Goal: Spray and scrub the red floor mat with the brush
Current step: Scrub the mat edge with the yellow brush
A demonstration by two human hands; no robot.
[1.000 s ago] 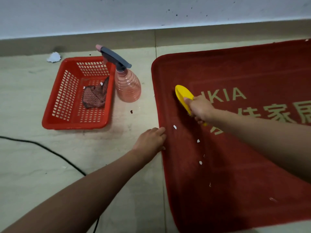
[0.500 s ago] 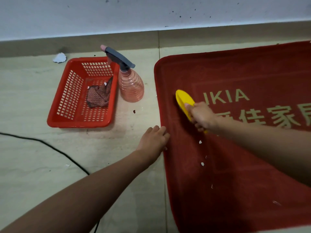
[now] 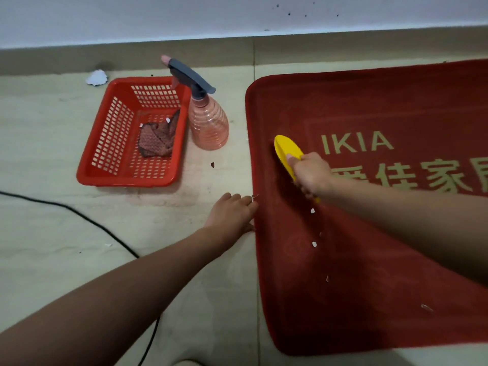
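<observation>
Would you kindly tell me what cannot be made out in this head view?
Yellow plastic brush: bristles hidden beneath its body, handle hidden by the right hand, head view.
Red floor mat: right side and lettering cut off by the frame's right edge, head view.
Pink ribbed spray bottle: fill level unreadable, too blurred.

Red floor mat laid flat, gold lettering up, white flecks scattered on it. Yellow brush held against the floor mat near its left edge by the right hand. Pink spray bottle stood upright just left of the floor mat.
</observation>
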